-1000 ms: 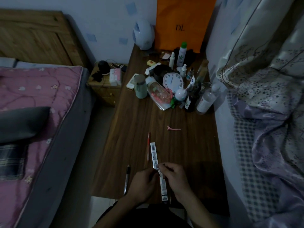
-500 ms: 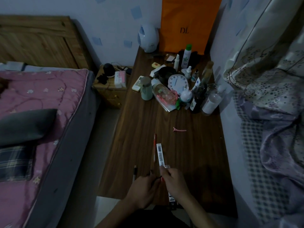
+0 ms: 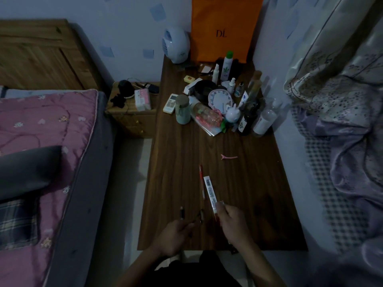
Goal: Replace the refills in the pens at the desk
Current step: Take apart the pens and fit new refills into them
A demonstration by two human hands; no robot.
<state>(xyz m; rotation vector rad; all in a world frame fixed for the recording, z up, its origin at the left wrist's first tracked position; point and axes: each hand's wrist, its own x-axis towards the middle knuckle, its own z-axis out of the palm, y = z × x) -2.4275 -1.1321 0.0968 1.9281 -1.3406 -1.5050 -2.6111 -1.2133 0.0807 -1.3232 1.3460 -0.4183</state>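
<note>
Table (image 3: 182,162), dark wood, near edge: my right hand (image 3: 233,222) pinching a refill packet (image 3: 210,191) with a thin red refill (image 3: 215,217) at its lower end. My left hand (image 3: 176,233) closed on a small dark pen part (image 3: 201,216). Red pen (image 3: 201,180) lying just left of the packet; black pen (image 3: 182,213) beside my left hand; pink hair clip (image 3: 229,157) farther back.

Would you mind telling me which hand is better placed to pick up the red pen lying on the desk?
The right hand. It sits nearer the red pen, just beside its near end, though its grip is on the refill packet. The left hand is farther off and holds a dark pen part.
</note>
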